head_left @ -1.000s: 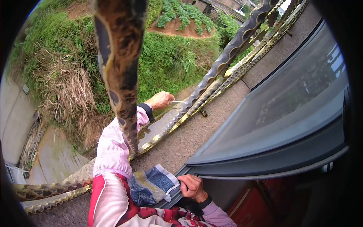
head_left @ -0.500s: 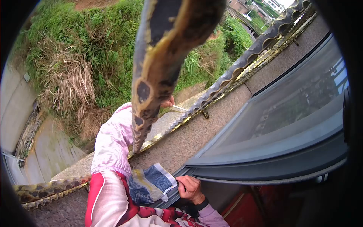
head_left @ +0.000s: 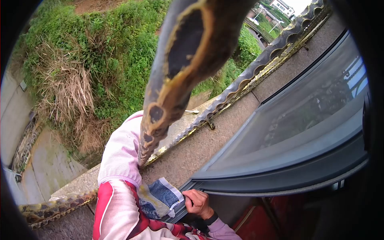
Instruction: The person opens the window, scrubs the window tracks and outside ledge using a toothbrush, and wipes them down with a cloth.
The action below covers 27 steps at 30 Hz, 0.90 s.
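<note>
My left arm, in a pink and red-and-white sleeve (head_left: 120, 164), reaches out over the ledge. A thick dark-and-gold patterned metal bar (head_left: 172, 96) close to the camera hides my left hand. From behind the bar sticks a thin white stick, like a toothbrush (head_left: 192, 111), above the stone ledge; the hand's grip on it showed a moment ago. My right hand (head_left: 199, 203), with a black band at the wrist, is curled over the grey window frame (head_left: 185, 206). Just left of its fingers, a blue, white and yellowish cloth (head_left: 162, 198) lies over the sill.
A patterned metal rail (head_left: 236, 90) runs diagonally along the speckled stone ledge (head_left: 192, 154). At right is a grey-framed window pane (head_left: 296, 108). Beyond the rail lie a green slope with dry grass (head_left: 66, 82) and concrete paving (head_left: 50, 160) far below.
The view has shifted slightly. The near bar now covers my left hand, whose fingers showed beside it before. The white stick still protrudes, and my right hand stays on the frame.
</note>
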### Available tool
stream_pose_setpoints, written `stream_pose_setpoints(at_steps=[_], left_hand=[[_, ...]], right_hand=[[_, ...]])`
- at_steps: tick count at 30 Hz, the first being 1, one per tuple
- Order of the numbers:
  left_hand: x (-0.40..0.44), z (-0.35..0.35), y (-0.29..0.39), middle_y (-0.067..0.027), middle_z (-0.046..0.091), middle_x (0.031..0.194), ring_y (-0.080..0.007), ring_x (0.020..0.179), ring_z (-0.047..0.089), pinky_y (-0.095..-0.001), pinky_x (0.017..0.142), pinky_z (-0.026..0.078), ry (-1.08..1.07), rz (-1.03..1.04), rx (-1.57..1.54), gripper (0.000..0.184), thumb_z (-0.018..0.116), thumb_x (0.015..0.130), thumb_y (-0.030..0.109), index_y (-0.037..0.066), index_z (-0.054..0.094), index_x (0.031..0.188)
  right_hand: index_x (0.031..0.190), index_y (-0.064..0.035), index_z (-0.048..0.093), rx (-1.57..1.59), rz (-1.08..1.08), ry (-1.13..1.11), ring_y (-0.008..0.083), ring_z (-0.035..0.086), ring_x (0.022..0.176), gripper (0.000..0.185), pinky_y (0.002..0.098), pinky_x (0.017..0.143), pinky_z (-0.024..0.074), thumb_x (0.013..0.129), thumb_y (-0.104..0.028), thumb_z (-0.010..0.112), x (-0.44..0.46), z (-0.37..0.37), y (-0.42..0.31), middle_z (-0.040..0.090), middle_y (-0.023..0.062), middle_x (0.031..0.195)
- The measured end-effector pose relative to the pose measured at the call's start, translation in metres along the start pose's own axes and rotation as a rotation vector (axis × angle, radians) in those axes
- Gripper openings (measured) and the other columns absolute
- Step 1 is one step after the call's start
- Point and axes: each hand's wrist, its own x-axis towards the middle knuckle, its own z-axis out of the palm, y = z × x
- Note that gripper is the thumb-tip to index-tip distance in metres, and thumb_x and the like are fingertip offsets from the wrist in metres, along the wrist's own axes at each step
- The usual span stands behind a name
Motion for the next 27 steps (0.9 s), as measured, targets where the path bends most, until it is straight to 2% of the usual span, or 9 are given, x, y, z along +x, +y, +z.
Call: stream_pose_setpoints(at_steps=[4, 6, 12, 14, 17, 20, 24, 26, 27], left_hand=[[-0.009, -0.061, 0.022, -0.0095, 0.067, 0.068, -0.0242, 0.064, 0.064, -0.0351, 0.061, 0.051, -0.424, -0.013, 0.061, 0.020, 0.067, 0.068, 0.021, 0.011, 0.074, 0.083], [-0.009, -0.071, 0.033, -0.0100, 0.067, 0.068, -0.0247, 0.065, 0.065, -0.0360, 0.062, 0.051, -0.415, 0.004, 0.161, 0.020, 0.066, 0.068, 0.020, 0.011, 0.074, 0.083], [0.006, -0.012, 0.012, -0.0157, 0.065, 0.068, -0.0318, 0.064, 0.064, -0.0396, 0.063, 0.052, -0.046, -0.083, -0.065, 0.020, 0.060, 0.065, 0.013, 0.006, 0.071, 0.081], [0.010, -0.017, 0.015, -0.0206, 0.060, 0.066, -0.0335, 0.061, 0.061, -0.0394, 0.060, 0.049, -0.201, -0.162, 0.004, 0.017, 0.058, 0.064, 0.012, 0.000, 0.065, 0.074], [-0.004, -0.017, -0.011, -0.0121, 0.064, 0.063, -0.0254, 0.052, 0.057, -0.0377, 0.054, 0.048, -0.224, -0.007, -0.109, 0.020, 0.064, 0.066, 0.017, 0.005, 0.071, 0.081], [-0.019, -0.093, 0.050, -0.0049, 0.066, 0.063, -0.0146, 0.054, 0.059, -0.0325, 0.054, 0.049, -0.657, -0.478, -0.132, 0.020, 0.070, 0.070, 0.019, 0.011, 0.075, 0.088], [-0.018, -0.068, 0.016, -0.0054, 0.068, 0.064, -0.0130, 0.058, 0.064, -0.0296, 0.054, 0.050, -0.414, -0.380, -0.088, 0.020, 0.071, 0.071, 0.018, 0.010, 0.075, 0.089], [-0.012, -0.031, -0.004, -0.0113, 0.066, 0.064, -0.0240, 0.059, 0.066, -0.0328, 0.057, 0.052, -0.059, -0.141, -0.055, 0.016, 0.065, 0.071, 0.016, 0.007, 0.074, 0.081], [-0.009, -0.009, -0.012, -0.0128, 0.065, 0.063, -0.0263, 0.059, 0.065, -0.0349, 0.056, 0.052, -0.105, -0.161, 0.136, 0.013, 0.063, 0.071, 0.015, 0.006, 0.071, 0.074]], right_hand=[[0.086, -0.0040, 0.063, 0.002, 0.003, -0.008, 0.0269, 0.063, 0.062, 0.022, 0.0342, 0.056, 0.0502, 0.067, 0.004, 0.057, 0.001, 0.000, -0.001, 0.063, 0.0100, 0.073], [0.085, -0.0039, 0.063, 0.005, 0.006, -0.011, 0.0269, 0.063, 0.062, 0.021, 0.0342, 0.056, 0.0503, 0.067, 0.004, 0.057, 0.001, 0.000, 0.000, 0.063, 0.0101, 0.073], [0.085, -0.0036, 0.063, -0.010, 0.005, -0.012, 0.0271, 0.063, 0.063, 0.021, 0.0343, 0.057, 0.0506, 0.067, 0.004, 0.057, 0.002, -0.001, -0.001, 0.063, 0.0107, 0.073], [0.085, -0.0036, 0.063, -0.006, 0.011, -0.012, 0.0272, 0.063, 0.063, 0.022, 0.0341, 0.057, 0.0506, 0.066, 0.004, 0.057, -0.001, -0.001, -0.003, 0.063, 0.0107, 0.073], [0.086, -0.0033, 0.064, 0.008, 0.015, -0.014, 0.0269, 0.063, 0.063, 0.022, 0.0335, 0.056, 0.0505, 0.066, 0.005, 0.057, -0.001, 0.000, -0.001, 0.063, 0.0106, 0.073], [0.086, -0.0033, 0.064, 0.022, 0.000, -0.007, 0.0267, 0.063, 0.063, 0.023, 0.0333, 0.056, 0.0504, 0.066, 0.005, 0.057, -0.001, 0.000, 0.001, 0.063, 0.0104, 0.073], [0.085, -0.0036, 0.064, 0.015, -0.002, -0.001, 0.0263, 0.063, 0.062, 0.022, 0.0332, 0.055, 0.0504, 0.066, 0.005, 0.057, -0.001, 0.000, 0.001, 0.063, 0.0099, 0.072], [0.085, -0.0040, 0.064, 0.021, -0.005, 0.006, 0.0259, 0.063, 0.062, 0.022, 0.0330, 0.055, 0.0503, 0.066, 0.005, 0.057, 0.000, 0.001, 0.001, 0.063, 0.0095, 0.072], [0.085, -0.0039, 0.064, 0.018, -0.002, 0.001, 0.0259, 0.063, 0.062, 0.022, 0.0330, 0.055, 0.0503, 0.066, 0.005, 0.057, -0.001, 0.002, 0.000, 0.063, 0.0095, 0.072]])
